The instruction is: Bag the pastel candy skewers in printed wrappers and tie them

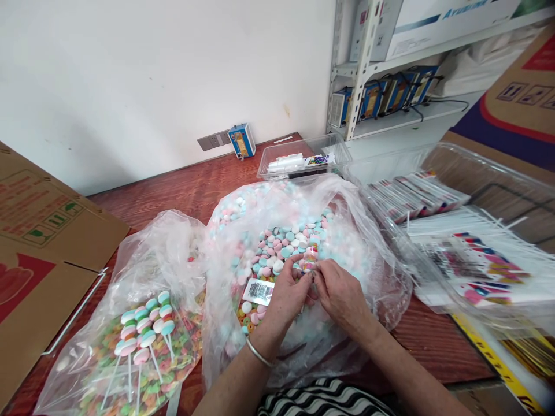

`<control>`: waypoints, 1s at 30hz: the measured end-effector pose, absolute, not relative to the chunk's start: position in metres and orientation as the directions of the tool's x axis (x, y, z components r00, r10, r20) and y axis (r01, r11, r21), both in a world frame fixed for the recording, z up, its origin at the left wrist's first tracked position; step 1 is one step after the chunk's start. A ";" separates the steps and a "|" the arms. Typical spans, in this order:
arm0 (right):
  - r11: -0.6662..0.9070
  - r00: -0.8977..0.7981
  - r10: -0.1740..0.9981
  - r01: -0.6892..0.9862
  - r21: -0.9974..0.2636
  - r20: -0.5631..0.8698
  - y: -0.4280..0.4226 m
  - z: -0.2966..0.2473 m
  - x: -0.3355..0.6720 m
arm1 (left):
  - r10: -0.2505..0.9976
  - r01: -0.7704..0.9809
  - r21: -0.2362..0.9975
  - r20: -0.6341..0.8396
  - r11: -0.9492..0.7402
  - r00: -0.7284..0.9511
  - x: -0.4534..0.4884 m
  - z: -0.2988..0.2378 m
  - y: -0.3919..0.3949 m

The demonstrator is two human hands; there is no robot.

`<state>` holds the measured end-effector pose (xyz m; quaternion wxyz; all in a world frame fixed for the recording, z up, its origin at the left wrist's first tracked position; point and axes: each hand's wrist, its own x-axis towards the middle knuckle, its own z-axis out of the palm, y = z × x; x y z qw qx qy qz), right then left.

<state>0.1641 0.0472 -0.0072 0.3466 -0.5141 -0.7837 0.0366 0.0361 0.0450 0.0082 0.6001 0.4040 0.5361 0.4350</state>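
My left hand [287, 296] and my right hand [339, 293] meet over the mouth of a big clear plastic bag [373, 254] full of pink, blue and white round candies [281, 245]. Both hands pinch a small clear packet with candy [310, 261] between the fingertips. The left wrist wears a silver bangle. A small packet with a barcode label [259, 291] lies just left of my left hand. Finished candy lollipops on white sticks [145, 330] lie on a second bag at the lower left.
The second clear bag [130, 358] holds colourful ring candies. A clear bin [306, 156] stands behind; clear trays of printed packets and white sticks [459, 248] lie to the right. A cardboard box [39, 248] sits at the left, metal shelving [359, 69] at the back right.
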 end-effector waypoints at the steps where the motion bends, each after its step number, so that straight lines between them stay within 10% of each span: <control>1: 0.480 -0.236 0.829 0.765 -0.429 0.506 0.048 -0.009 0.166 | 0.959 -0.076 0.957 -0.276 0.280 0.061 0.036 0.008 0.047; 14: 0.537 -0.239 0.838 0.526 -0.660 0.491 0.044 -0.008 0.167 | 0.975 -0.128 0.979 -0.177 0.161 -0.134 0.051 -0.002 0.047; 30: 0.039 -0.082 0.995 -0.165 -0.985 0.054 0.043 -0.028 0.163 | 0.987 0.180 0.983 0.014 0.015 -0.158 0.046 0.015 0.037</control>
